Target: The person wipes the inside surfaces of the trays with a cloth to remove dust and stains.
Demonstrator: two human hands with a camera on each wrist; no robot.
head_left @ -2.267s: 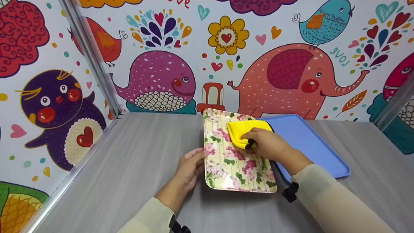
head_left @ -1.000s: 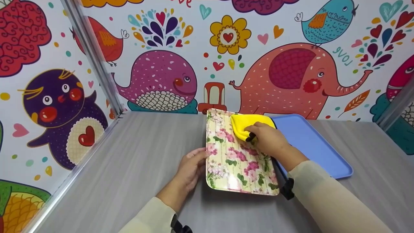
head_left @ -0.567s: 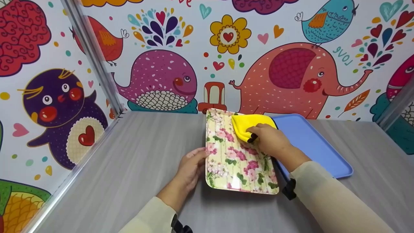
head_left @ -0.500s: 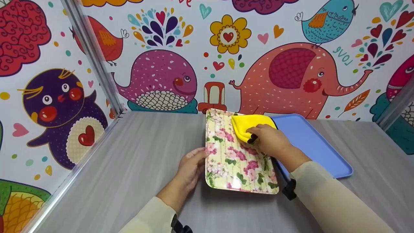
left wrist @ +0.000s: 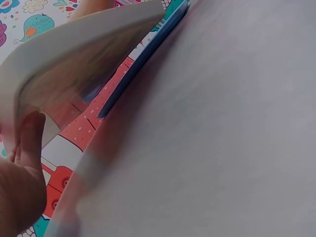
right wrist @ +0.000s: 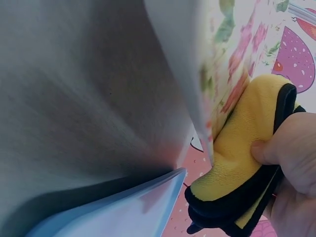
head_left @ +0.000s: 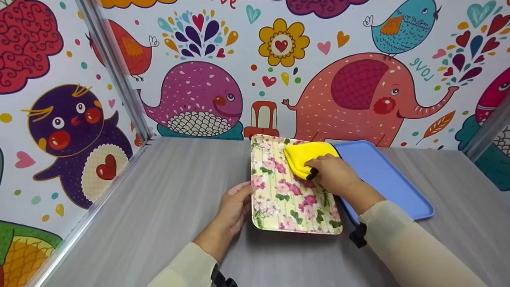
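Observation:
A rectangular floral tray [head_left: 279, 199] is held up off the table, tilted towards the head camera. My left hand [head_left: 233, 207] grips its left edge, thumb on the front and fingers behind; the left wrist view shows the tray's pale underside [left wrist: 74, 79] with fingers against it. My right hand [head_left: 334, 173] pinches a folded yellow cloth [head_left: 303, 155] with black trim, pressed against the tray's upper right face. In the right wrist view the thumb lies on the cloth [right wrist: 247, 133], which touches the floral surface. The tray's right edge is partly hidden by the right hand.
A blue tray [head_left: 382, 179] lies on the grey wood-grain table [head_left: 179, 167], behind and right of the floral one, partly covered by it and the right arm. Cartoon-printed walls [head_left: 199, 99] stand at the back and sides, with a metal corner post [head_left: 115, 71] at left.
The cloth went up and right across the floral tray, then slipped slightly back down. Lately the tray has shifted a little left and its lower edge has risen. Both hands keep their holds.

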